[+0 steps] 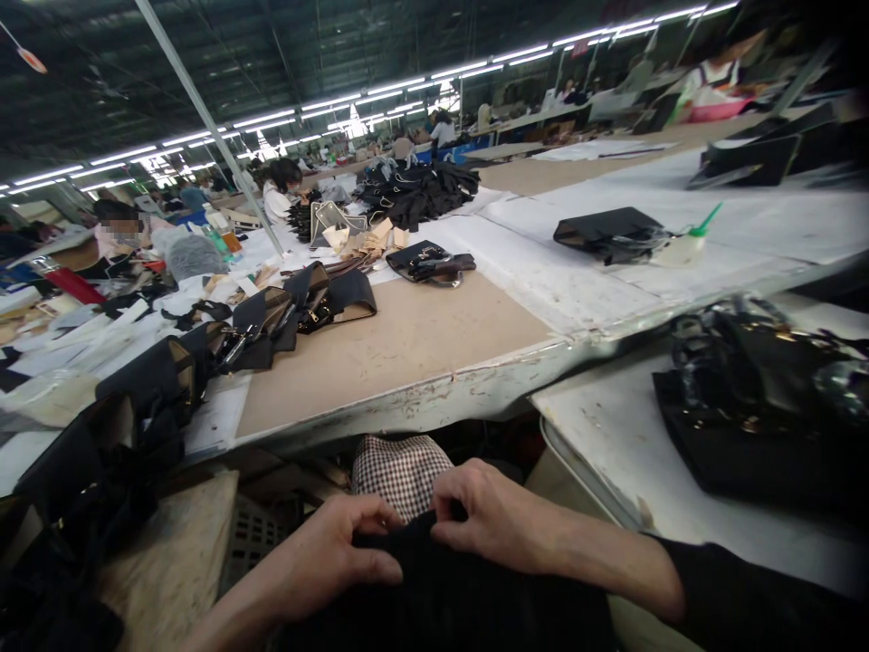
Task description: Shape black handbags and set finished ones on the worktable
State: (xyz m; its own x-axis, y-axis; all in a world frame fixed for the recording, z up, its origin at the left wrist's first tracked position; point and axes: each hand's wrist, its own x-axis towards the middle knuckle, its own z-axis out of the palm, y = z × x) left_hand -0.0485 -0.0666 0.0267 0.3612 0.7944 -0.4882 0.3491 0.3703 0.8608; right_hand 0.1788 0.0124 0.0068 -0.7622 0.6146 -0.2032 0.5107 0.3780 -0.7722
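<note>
Low in the view, my left hand (332, 545) and my right hand (499, 518) are close together over a piece of black material (434, 589). The left thumb lies on the near side of its upper edge, with the fingers bent over the far side. My right hand pinches the same edge between thumb and curled fingers. Whether the material is a bag panel or cloth is too dark to tell. Just beyond the hands is a brown-and-white checked cloth (397, 466), partly covered by them.
A worktable (407, 340) runs across in front. Black handbags (305, 303) line its left side, and another black bag (427, 261) lies mid-table. More black bags (753, 398) lie on a side table at right. A plastic crate (254, 534) stands below left. People sit farther back.
</note>
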